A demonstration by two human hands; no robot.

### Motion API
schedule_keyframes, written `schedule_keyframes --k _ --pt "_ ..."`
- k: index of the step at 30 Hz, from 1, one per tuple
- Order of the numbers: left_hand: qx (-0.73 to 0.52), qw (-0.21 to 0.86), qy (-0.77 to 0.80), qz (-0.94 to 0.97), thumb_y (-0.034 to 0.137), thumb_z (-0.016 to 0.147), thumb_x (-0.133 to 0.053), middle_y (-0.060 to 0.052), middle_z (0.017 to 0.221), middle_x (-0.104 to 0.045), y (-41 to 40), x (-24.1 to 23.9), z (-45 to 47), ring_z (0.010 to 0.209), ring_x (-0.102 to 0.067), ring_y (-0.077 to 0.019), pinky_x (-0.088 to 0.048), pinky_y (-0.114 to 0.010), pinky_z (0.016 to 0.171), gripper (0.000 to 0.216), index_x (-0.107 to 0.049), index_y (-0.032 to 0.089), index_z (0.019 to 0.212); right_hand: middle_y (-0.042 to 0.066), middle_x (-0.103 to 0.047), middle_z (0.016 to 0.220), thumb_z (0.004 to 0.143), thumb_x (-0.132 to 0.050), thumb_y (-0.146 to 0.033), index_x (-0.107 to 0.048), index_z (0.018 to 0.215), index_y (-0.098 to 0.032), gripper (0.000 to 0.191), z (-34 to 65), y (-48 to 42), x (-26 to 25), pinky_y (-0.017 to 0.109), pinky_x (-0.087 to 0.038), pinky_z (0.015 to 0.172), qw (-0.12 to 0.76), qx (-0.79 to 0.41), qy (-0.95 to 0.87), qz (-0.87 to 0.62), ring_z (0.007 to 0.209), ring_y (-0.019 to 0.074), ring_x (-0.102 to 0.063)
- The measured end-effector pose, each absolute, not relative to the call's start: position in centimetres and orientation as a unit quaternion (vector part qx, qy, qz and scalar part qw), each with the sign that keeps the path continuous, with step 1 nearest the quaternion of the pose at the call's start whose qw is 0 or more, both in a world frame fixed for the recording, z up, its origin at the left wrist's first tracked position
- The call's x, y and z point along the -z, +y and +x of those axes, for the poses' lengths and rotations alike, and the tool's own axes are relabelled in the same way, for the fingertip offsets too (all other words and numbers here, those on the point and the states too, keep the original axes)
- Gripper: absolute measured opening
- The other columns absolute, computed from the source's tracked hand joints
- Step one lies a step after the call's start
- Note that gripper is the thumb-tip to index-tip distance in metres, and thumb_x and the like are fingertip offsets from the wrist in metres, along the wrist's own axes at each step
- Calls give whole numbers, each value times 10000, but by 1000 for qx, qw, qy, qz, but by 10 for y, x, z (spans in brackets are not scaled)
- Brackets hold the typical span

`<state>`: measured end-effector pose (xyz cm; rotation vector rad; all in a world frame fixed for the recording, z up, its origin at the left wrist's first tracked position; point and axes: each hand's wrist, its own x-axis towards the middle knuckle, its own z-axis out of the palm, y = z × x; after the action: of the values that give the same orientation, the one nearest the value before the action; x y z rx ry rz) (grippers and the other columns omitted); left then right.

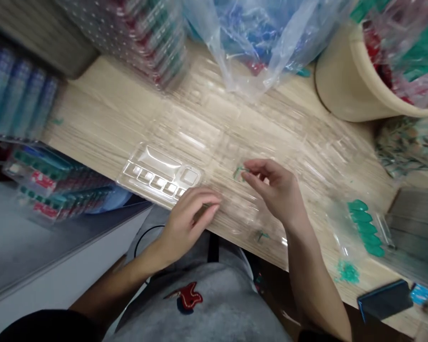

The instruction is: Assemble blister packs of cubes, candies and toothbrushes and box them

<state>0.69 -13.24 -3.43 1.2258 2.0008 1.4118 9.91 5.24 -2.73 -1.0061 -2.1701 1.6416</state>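
Note:
My right hand (278, 192) is in a pinch, thumb and forefinger closed on a small thin green piece (239, 172). Its exact kind is too blurred to tell. My left hand (189, 221) is at the table's front edge, its thumb and fingertips drawn together. Whether anything lies between them I cannot make out. Beside it, to the left, lies a clear plastic tray (160, 167) with one long recess and a row of small square ones. More clear trays (196, 128) cover the table ahead of and between my hands. Another small green bit (262, 236) lies near the front edge.
Stacked packs (139, 38) and a plastic bag (257, 42) stand at the back. A cream bucket (342, 71) is at the back right. Green spoon-shaped pieces (366, 228), green crumbs (347, 271) and a phone (385, 300) lie right. More packs (57, 185) sit left.

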Motion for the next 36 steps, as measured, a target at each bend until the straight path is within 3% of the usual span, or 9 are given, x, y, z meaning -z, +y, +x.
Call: schedule_keyframes --k 10,14,18,24,32,34,36 --pt "-513 216 707 437 123 921 -530 -31 954 -702 -130 30 -1 920 -656 -164 -523 -314 814 177 -616 239 1024 52 -660 817 873 -599 -244 -702 866 -198 114 63 41 48 383 -466 840 91 -384 -876 -278 828 191 -576" --pt "-517 216 703 439 115 917 -535 -33 974 -699 -129 32 -4 933 -654 -160 -521 -307 826 187 -614 238 1032 88 -602 954 897 -536 -220 -690 868 -194 159 65 38 51 353 -482 787 103 -356 -889 -269 873 189 -571" --pt "-515 216 706 435 114 923 -531 -28 991 -694 -129 34 -5 963 -644 -150 -511 -298 857 179 -610 231 1033 76 -585 944 893 -516 -180 -660 930 -184 149 64 38 55 316 -473 726 92 -365 -888 -264 798 160 -554" --pt "-502 209 718 434 129 933 -516 -28 981 -684 -131 34 -4 964 -635 -156 -517 -311 853 175 -611 234 1036 77 -564 922 908 -518 -200 -661 860 -183 151 67 39 58 320 -459 753 109 -349 -899 -241 838 174 -545" --pt "-469 198 739 441 151 935 -509 -14 1008 -682 -133 33 -2 980 -637 -154 -508 -290 884 166 -632 232 1013 122 -616 957 912 -492 -110 -689 884 -140 201 55 25 60 351 -451 782 4 -236 -934 -266 868 209 -559" --pt "-453 190 743 454 161 938 -503 -4 1018 -675 -133 32 -1 995 -631 -148 -496 -270 897 172 -628 238 1027 107 -632 975 928 -514 -142 -694 926 -147 181 62 27 53 325 -471 790 23 -241 -941 -236 877 185 -581" --pt "-449 181 737 472 169 942 -497 6 1031 -662 -133 31 -2 1009 -621 -135 -478 -239 913 179 -614 245 1053 98 -647 1025 949 -521 -204 -684 1021 -154 185 80 44 37 293 -492 819 103 -234 -944 -210 923 162 -601"
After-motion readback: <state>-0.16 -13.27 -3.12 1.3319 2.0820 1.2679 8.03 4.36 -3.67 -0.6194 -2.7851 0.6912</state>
